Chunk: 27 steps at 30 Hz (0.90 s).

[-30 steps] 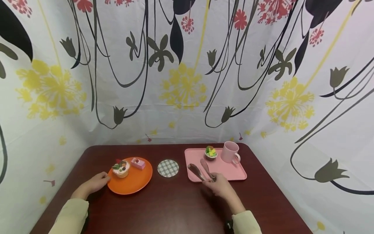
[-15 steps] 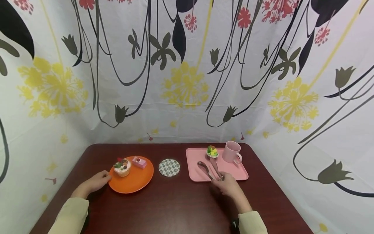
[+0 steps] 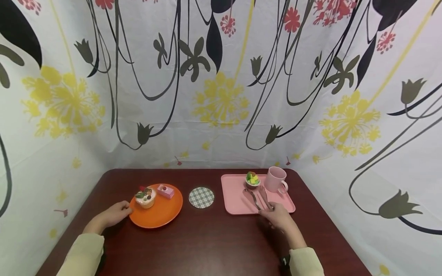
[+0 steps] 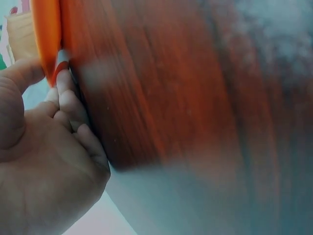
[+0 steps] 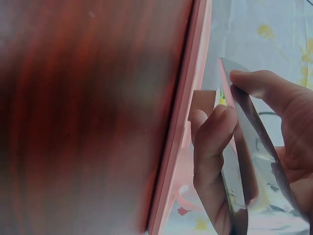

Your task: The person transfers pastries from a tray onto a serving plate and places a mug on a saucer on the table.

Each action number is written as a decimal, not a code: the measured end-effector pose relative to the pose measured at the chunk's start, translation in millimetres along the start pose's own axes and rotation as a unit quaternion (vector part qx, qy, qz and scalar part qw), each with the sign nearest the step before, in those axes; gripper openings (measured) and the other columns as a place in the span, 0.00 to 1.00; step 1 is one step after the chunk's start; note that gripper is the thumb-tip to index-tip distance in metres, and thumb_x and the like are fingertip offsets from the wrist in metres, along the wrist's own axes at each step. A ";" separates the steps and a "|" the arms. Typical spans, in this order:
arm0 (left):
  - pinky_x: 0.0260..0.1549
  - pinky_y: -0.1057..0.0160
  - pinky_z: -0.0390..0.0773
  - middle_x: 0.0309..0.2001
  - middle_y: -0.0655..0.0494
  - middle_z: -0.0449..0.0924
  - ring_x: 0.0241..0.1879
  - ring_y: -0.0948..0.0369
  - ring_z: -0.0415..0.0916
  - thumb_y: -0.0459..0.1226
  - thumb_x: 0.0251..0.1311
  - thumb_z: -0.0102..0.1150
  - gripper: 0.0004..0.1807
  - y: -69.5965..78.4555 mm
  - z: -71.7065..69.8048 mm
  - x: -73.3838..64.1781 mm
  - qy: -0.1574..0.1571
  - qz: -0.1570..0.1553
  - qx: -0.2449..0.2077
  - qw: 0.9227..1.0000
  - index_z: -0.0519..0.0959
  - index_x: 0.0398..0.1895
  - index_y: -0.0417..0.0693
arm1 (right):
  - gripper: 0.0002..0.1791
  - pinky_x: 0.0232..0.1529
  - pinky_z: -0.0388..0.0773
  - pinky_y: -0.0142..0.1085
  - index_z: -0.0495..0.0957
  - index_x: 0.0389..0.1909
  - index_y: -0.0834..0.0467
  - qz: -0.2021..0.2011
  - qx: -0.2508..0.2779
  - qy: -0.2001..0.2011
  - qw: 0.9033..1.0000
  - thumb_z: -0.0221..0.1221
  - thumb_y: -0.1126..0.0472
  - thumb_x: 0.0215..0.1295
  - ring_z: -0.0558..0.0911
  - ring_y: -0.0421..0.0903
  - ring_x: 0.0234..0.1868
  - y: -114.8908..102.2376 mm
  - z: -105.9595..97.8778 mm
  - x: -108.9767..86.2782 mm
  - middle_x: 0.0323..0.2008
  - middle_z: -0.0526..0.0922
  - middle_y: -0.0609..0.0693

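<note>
At the table's left, my left hand (image 3: 111, 215) pinches the rim of an orange plate (image 3: 161, 216); in the left wrist view the thumb lies over the rim (image 4: 45, 44) and the fingers under it. On that plate sit a fruit-topped cupcake (image 3: 145, 198) and a pink cake slice (image 3: 166, 191). My right hand (image 3: 280, 217) grips a metal spoon (image 3: 253, 198) and fork (image 3: 264, 194) by their handles, heads pointing away from me over the pink tray (image 3: 235, 205). Up close, the right wrist view has the shiny handles (image 5: 257, 132) between thumb and fingers.
Toward the tray's back stand a small bowl of green and yellow food (image 3: 253, 181) and a pink mug (image 3: 275, 180). A round checked coaster (image 3: 202, 197) lies between plate and tray. Flower-printed cloth (image 3: 221, 145) surrounds the dark wooden table (image 3: 193, 245).
My right hand has moved right along the tray's front with the spoon and fork, whose heads now point nearer the small bowl and mug. The left hand stays at the plate.
</note>
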<state>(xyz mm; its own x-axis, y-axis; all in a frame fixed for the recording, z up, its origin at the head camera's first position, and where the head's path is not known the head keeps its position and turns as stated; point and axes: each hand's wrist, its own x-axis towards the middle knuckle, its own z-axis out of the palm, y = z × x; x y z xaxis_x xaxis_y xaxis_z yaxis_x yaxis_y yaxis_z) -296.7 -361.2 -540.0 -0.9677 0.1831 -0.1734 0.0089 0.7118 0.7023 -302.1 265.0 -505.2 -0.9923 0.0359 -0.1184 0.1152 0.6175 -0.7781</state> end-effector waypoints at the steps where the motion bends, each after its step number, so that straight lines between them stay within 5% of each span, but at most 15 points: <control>1: 0.35 0.60 0.66 0.31 0.53 0.68 0.34 0.57 0.67 0.46 0.76 0.54 0.14 -7.3 -1.3 4.0 -0.006 0.012 0.001 1.000 0.71 0.39 0.44 | 0.31 0.23 0.76 0.37 0.74 0.67 0.69 0.001 0.000 0.001 1.000 0.68 0.55 0.71 0.75 0.45 0.18 0.1 -1.6 1.0 0.24 0.79 0.54; 6: 0.33 0.62 0.65 0.31 0.57 0.68 0.33 0.59 0.68 0.52 0.75 0.58 0.17 -40.2 -2.0 27.6 -0.022 -0.001 -0.011 1.000 0.71 0.37 0.50 | 0.25 0.21 0.76 0.37 0.77 0.59 0.68 -0.005 -0.007 0.005 1.000 0.68 0.54 0.71 0.74 0.43 0.16 0.4 -6.0 5.4 0.20 0.77 0.53; 12: 0.35 0.58 0.68 0.31 0.54 0.71 0.35 0.56 0.71 0.53 0.73 0.62 0.19 -65.7 7.5 45.3 -0.006 -0.020 -0.032 0.999 0.73 0.37 0.47 | 0.21 0.22 0.74 0.36 0.78 0.53 0.66 0.006 -0.014 0.003 1.000 0.67 0.53 0.72 0.73 0.43 0.16 -4.8 -9.9 13.7 0.20 0.76 0.51; 15: 0.35 0.60 0.67 0.30 0.55 0.70 0.34 0.57 0.70 0.51 0.73 0.61 0.18 -49.0 2.7 32.5 -0.004 -0.011 -0.031 0.999 0.72 0.37 0.47 | 0.18 0.22 0.74 0.36 0.78 0.48 0.65 0.005 -0.017 -0.001 1.000 0.67 0.53 0.73 0.73 0.43 0.16 -11.7 -12.3 19.4 0.19 0.75 0.51; 20: 0.37 0.59 0.65 0.31 0.55 0.67 0.35 0.57 0.67 0.44 0.76 0.56 0.13 0.5 -4.4 0.6 0.000 -0.009 -0.026 1.000 0.71 0.38 0.44 | 0.17 0.23 0.75 0.36 0.77 0.46 0.64 0.006 -0.018 -0.002 1.000 0.66 0.53 0.73 0.73 0.43 0.17 -14.7 -12.9 24.4 0.19 0.74 0.50; 23: 0.36 0.60 0.66 0.31 0.56 0.68 0.34 0.58 0.68 0.45 0.76 0.57 0.13 -1.6 -4.2 0.8 -0.002 -0.013 -0.028 1.000 0.71 0.39 0.45 | 0.19 0.22 0.74 0.36 0.77 0.47 0.66 0.008 -0.023 -0.003 1.000 0.66 0.53 0.73 0.73 0.42 0.16 -12.0 -11.8 28.4 0.18 0.73 0.48; 27: 0.33 0.63 0.65 0.31 0.58 0.70 0.33 0.59 0.68 0.51 0.76 0.57 0.15 -26.6 -3.7 12.4 -0.017 -0.001 -0.029 0.999 0.72 0.39 0.49 | 0.25 0.22 0.74 0.35 0.76 0.55 0.69 0.006 -0.036 -0.005 0.999 0.66 0.51 0.72 0.72 0.41 0.15 -8.3 -10.9 36.0 0.17 0.71 0.46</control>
<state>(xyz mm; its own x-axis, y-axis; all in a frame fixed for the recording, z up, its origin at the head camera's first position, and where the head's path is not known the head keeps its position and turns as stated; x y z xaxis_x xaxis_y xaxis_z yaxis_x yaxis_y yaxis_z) -309.9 -380.4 -558.3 -0.9583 0.2065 -0.1977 -0.0080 0.6720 0.7405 -339.3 269.7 -496.3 -0.9903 0.0358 -0.1342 0.1232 0.6720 -0.7302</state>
